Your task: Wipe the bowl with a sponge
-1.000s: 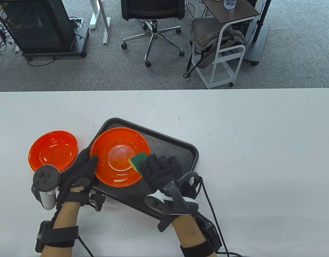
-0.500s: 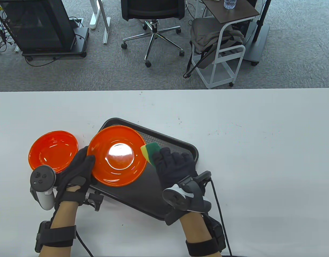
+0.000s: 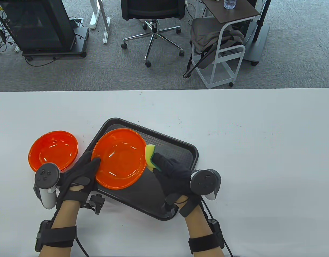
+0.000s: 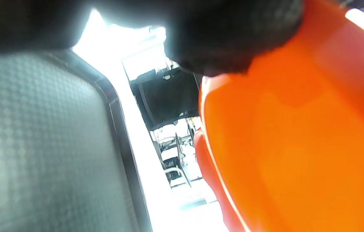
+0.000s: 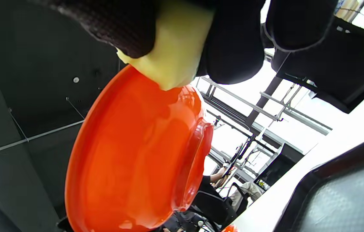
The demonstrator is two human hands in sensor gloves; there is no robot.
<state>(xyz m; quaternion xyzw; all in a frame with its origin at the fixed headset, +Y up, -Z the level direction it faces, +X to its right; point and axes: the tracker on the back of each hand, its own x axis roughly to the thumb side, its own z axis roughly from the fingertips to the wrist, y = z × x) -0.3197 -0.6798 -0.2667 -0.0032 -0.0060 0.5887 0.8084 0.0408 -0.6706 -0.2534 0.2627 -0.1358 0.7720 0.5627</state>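
**Sponge at bowl rim, bowl held over tray**

The round orange translucent plastic bowl (image 3: 118, 158) sits above the dark grey textured plastic tray (image 3: 175, 152), over the tray's 9 o'clock half. The right wrist view shows its underside and foot ring, tilted and clear of the tray floor.

The left hand (image 3: 78, 174) grips the bowl's rim at its 8 o'clock edge, thumb lying on the inner wall, other fingers hidden beneath. In the left wrist view the glove is a dark blur above the orange wall.

The right hand (image 3: 172, 171) pinches the yellow-and-green rectangular sponge (image 3: 151, 155), fingers closed round it. The sponge touches the bowl's rim at 3 o'clock, yellow foam face towards the bowl, green scouring side against the fingers. The right wrist view confirms yellow foam pressed on the outer rim.

A second round orange plastic bowl (image 3: 53, 150) rests on the white worktop (image 3: 260, 160) at 9 o'clock of the tray, just beside the left hand's tracker.
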